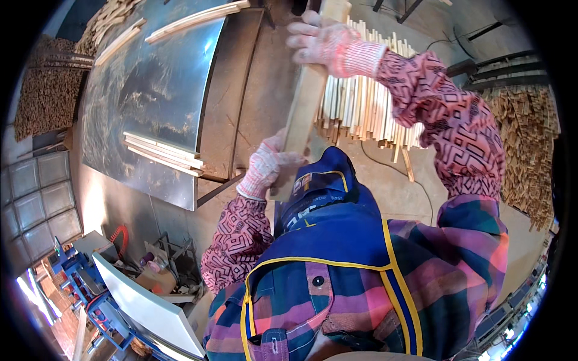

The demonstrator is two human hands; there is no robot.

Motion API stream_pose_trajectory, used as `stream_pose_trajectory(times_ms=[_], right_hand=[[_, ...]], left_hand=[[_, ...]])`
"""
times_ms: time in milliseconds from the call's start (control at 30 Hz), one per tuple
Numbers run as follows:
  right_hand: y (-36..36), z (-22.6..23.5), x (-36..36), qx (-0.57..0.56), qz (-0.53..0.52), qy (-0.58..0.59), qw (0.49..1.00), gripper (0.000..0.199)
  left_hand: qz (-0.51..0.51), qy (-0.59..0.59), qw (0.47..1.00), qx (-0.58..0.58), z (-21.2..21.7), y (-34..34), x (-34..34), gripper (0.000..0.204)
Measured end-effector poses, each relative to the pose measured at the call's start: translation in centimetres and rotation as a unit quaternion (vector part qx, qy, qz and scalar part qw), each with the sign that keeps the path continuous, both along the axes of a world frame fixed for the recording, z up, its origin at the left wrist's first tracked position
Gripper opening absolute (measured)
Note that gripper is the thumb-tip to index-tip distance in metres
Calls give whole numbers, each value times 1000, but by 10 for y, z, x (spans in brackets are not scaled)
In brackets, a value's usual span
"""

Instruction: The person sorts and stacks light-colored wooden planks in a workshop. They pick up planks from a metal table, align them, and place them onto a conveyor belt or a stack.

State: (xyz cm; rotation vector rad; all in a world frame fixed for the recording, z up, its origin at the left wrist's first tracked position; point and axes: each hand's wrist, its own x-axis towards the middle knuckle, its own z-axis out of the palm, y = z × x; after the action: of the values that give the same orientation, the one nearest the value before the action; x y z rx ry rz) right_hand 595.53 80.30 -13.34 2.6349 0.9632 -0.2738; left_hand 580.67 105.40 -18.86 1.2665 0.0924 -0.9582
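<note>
1. The person holds a long pale wooden board (pixel 306 96) with both hands, in front of the chest, and it points away from the body.
2. The left hand (pixel 268 162), in a white knitted glove, is closed around the near end of the board, just above the blue apron (pixel 337 240).
3. The right hand (pixel 322 42), also gloved, lies on the far part of the board with the fingers wrapped over its edge. The two hands are well apart along the board.
4. Under and behind the board there is a pile of thin wooden sticks (pixel 361 108) on the floor, to the right of the work surface.
5. To the left is a shiny metal table (pixel 150 90). A few wooden slats (pixel 162 153) lie at its near edge, and more slats (pixel 192 21) rest at its far edge.
6. A big heap of small wood pieces (pixel 527 150) is at the far right.
</note>
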Motion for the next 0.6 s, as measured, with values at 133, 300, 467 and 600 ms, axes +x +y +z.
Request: stream_pose_trajectory(times_ms=[133, 300, 467, 600], right_hand=[[-191, -11, -72, 198, -70, -184, 960, 35], [-250, 98, -260, 136, -576, -238, 770, 54], [-215, 13, -463, 616, -698, -252, 264, 52], [-164, 41, -490, 583, -746, -310, 88, 47]], left_hand=[[1, 66, 993, -100, -2, -51, -3, 40], [10, -35, 994, -107, 3, -76, -1, 48], [4, 33, 965, -259, -52, -99, -15, 52], [-23, 16, 978, -208, -39, -113, -29, 54]])
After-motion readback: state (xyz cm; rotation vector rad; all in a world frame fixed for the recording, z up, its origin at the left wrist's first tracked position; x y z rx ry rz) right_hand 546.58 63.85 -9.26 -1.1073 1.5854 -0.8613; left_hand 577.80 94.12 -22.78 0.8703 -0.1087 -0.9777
